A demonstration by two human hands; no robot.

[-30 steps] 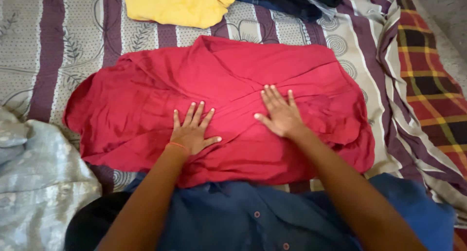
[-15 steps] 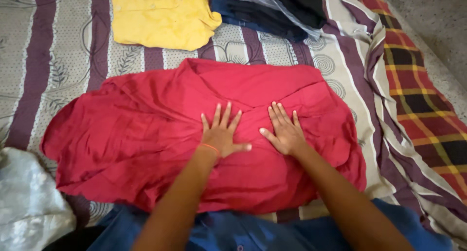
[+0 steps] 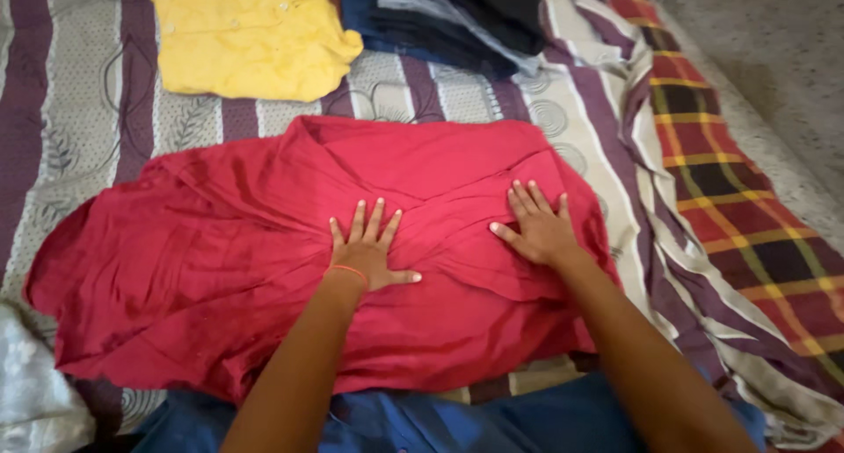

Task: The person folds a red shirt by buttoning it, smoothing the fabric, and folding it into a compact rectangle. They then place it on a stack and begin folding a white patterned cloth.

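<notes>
2 flat hands, left hand [image 3: 367, 251] and right hand [image 3: 541, 229], press red garment [image 3: 220, 251] mid-bedsheet [image 3: 79, 110]

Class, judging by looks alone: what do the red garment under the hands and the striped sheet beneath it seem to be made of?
Red garment: thin, soft woven cloth, perhaps cotton or rayon; matte, it creases finely under the left hand and right hand.
Striped sheet: printed woven cotton by its look; flat, matte, patterned surface.

Red garment [image 3: 220, 260], crumpled, spread flat across striped bedsheet [image 3: 70, 137], folds gathered at its middle
</notes>
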